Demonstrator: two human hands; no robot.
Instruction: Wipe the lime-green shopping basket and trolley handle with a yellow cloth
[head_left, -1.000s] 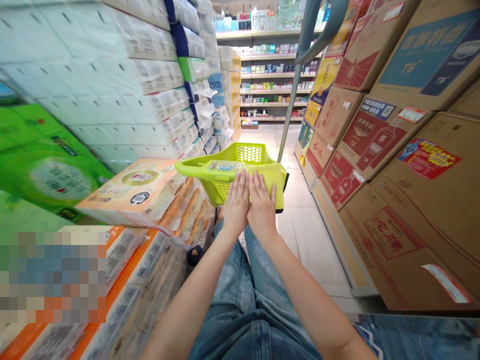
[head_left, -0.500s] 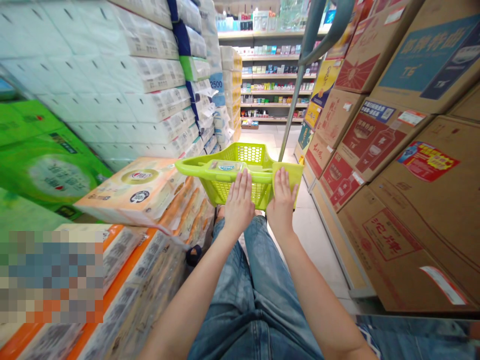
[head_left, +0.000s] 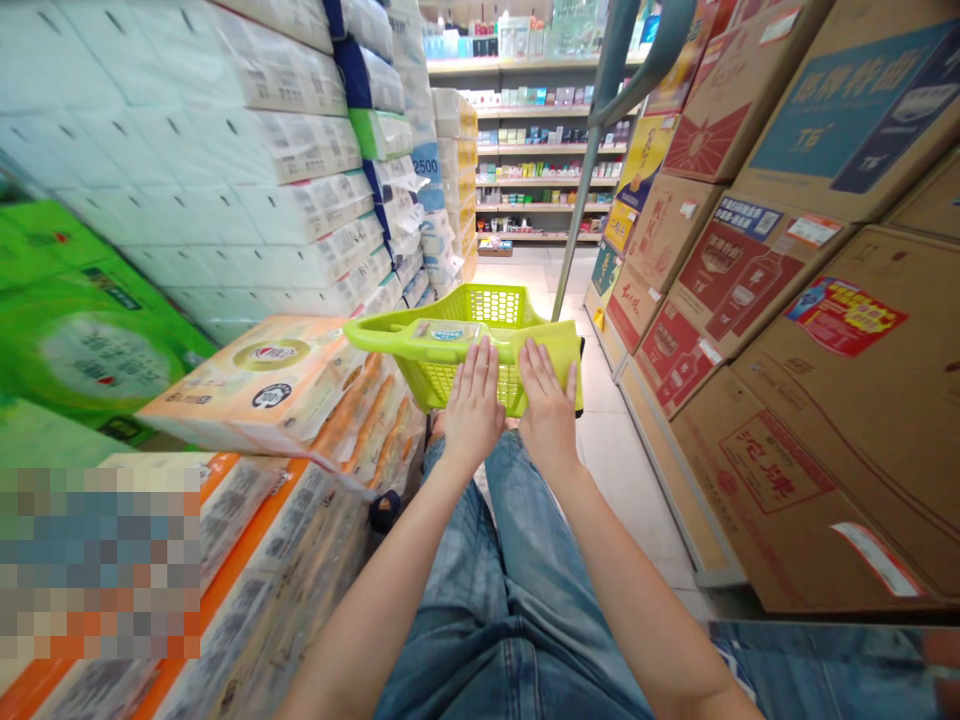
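Observation:
A yellow-green plastic shopping basket [head_left: 491,297] with mesh sides stands before my knees. On its near rim lie the outstretched fingers of my left hand [head_left: 475,412], close together and flat. My right hand [head_left: 547,410] presses a yellow-green cloth [head_left: 564,345] against the basket's right corner, its fingers laid along the cloth and its thumb apart at the right. A clear label panel [head_left: 447,332] is set in the near rim or handle, left of my fingers. The undersides of both palms are hidden.
Tissue packs [head_left: 247,372] are piled at my left, with taller white stacks [head_left: 285,145] behind. Cardboard cartons [head_left: 817,470] line the right side. A grey metal pole [head_left: 574,225] rises behind the basket. Shelves [head_left: 547,120] of small goods stand at the far end.
My right hand has slid left along the basket with the cloth, closer to my left hand. A dark part at the basket's right corner now shows. My left hand stays on the rim.

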